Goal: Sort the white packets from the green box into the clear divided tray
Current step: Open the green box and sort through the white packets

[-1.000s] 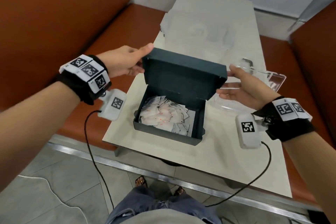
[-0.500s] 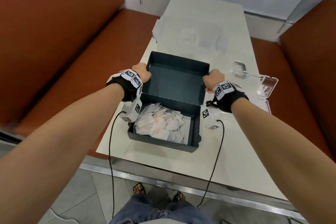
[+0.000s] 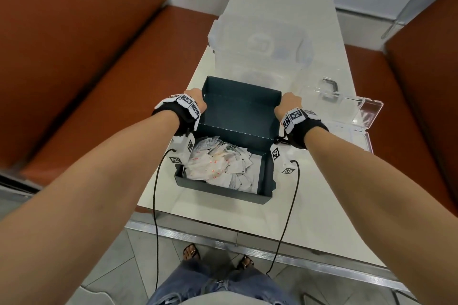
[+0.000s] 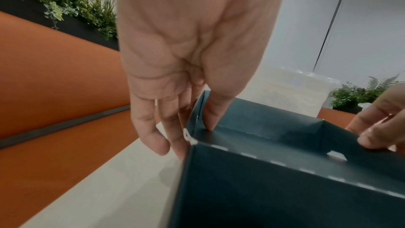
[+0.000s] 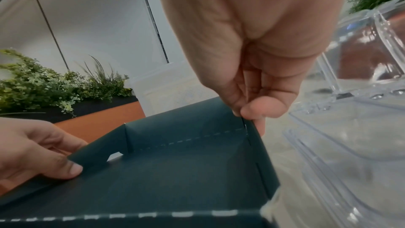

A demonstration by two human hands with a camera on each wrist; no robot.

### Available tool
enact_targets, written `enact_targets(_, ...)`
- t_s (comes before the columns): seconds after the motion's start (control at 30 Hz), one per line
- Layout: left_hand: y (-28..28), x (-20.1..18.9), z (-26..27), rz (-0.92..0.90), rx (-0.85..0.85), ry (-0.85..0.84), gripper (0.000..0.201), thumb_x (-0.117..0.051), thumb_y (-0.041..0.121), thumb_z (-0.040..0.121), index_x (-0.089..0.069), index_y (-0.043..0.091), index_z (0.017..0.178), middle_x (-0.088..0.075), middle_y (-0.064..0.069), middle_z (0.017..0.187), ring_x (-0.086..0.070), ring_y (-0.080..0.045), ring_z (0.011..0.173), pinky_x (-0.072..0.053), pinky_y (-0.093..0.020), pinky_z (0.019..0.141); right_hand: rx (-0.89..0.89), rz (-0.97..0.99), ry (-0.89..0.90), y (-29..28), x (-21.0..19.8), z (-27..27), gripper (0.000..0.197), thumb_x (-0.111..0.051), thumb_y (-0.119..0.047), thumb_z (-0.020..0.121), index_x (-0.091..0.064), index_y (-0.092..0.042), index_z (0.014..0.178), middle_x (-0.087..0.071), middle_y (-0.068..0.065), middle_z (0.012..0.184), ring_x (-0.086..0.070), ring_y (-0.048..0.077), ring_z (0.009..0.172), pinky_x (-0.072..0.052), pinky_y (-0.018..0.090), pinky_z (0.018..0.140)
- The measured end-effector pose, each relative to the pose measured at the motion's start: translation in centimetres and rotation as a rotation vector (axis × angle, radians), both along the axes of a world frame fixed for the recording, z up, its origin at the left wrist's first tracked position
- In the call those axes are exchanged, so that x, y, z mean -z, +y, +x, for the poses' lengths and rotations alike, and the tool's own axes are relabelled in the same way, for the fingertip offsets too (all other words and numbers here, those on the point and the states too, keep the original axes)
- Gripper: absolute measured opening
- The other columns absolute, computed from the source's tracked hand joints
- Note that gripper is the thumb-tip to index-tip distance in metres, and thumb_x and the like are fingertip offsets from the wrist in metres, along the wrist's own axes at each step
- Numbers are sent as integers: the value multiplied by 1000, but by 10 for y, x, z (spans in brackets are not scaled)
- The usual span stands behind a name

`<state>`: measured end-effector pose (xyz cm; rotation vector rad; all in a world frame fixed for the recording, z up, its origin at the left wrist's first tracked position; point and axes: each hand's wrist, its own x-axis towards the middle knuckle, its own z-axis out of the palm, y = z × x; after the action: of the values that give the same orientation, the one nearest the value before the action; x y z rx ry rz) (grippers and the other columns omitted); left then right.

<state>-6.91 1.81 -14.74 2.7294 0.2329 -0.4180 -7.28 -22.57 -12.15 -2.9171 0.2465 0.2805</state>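
Note:
The dark green box [image 3: 218,192] stands open near the table's front edge, with a heap of white packets [image 3: 218,166] in its left part. Its lid [image 3: 240,111] is folded back, lying away from me. My left hand [image 3: 197,100] pinches the lid's left side flap [image 4: 198,110], thumb inside and fingers outside. My right hand [image 3: 288,104] pinches the right side flap [image 5: 254,138] between thumb and fingers. The clear divided tray [image 3: 347,116] lies just right of the box with its own lid open; I see no packets in it.
A large translucent lidded container [image 3: 260,42] stands behind the box. Orange benches [image 3: 99,69] run along both sides of the narrow white table [image 3: 309,218]. Planters with greenery [image 5: 43,82] sit behind the benches. Cables hang from both wrists over the front edge.
The lid has swung from half raised to folded back. Both hands followed it forward and now pinch its side flaps.

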Motion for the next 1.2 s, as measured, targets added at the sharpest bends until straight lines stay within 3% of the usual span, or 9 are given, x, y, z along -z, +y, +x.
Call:
enact_targets(0.13,0,-24,-5,68,76,28,28,-58,18,94,-58,-3,112,-65,-20,110,-57,-31,83,-48,-34,71,-19,28,-24,0,-20,-4,20,-50,1,90,-44,0,71,-60,22,103,-65,36,94,-46,30,62)
enact_targets(0.3,6,-80,-22,-36,216,-167,39,-54,25,97,-52,10,134,-61,-12,123,-58,-27,101,-47,-34,81,-186,83,-127,-2,-63,-18,26,-49,-10,89,-62,-5,111,-58,20,113,-65,37,89,-53,41,88)
enact_targets(0.43,-2,-100,-57,-121,396,-116,33,-54,32,97,-57,19,127,-64,-2,114,-60,-19,94,-47,-31,80,-418,257,-96,14,-78,-52,23,-52,-11,90,-66,-6,108,-65,7,91,-65,23,81,-53,22,76)
enact_targets(0.53,-13,-89,-84,-6,578,21,27,-57,29,95,-65,14,116,-67,-1,110,-62,-18,96,-48,-28,83,-608,245,105,36,-62,-83,16,-55,-14,91,-67,-11,101,-60,-9,73,-67,16,63,-47,9,52)
enact_targets(0.67,-24,-60,-104,198,706,132,24,-61,22,91,-67,5,107,-70,-9,105,-63,-25,93,-51,-34,83,-785,29,266,60,-22,-101,26,-55,-14,91,-66,-3,111,-68,10,103,-62,24,87,-51,32,83)
enact_targets(0.83,-21,-32,-112,235,694,256,81,-78,46,74,-42,10,137,-50,-9,127,-51,-23,113,-45,-35,96,-813,-24,304,70,4,-108,47,-60,-13,85,-44,-3,128,-61,11,102,-56,22,80,-39,24,55)
enact_targets(0.93,-19,-18,-117,230,648,314,111,-77,59,69,-17,13,151,-35,-9,141,-46,-25,124,-45,-37,101,-766,-20,379,72,11,-109,62,-69,-14,79,-39,-8,132,-59,8,101,-54,19,76,-45,26,57)
enact_targets(1.03,-24,-4,-120,235,628,303,118,-74,65,67,-8,17,152,-30,-16,147,-49,-30,123,-47,-41,98,-747,-51,381,72,17,-110,67,-75,-20,76,-40,-8,131,-53,0,84,-55,17,73,-43,23,51)
enact_targets(1.2,-36,10,-124,311,573,290,122,-66,75,65,0,24,153,-19,-25,151,-47,-43,124,-47,-47,96,-752,-115,432,60,26,-114,81,-80,-38,67,-39,-11,131,-59,-1,94,-60,17,83,-51,27,66)
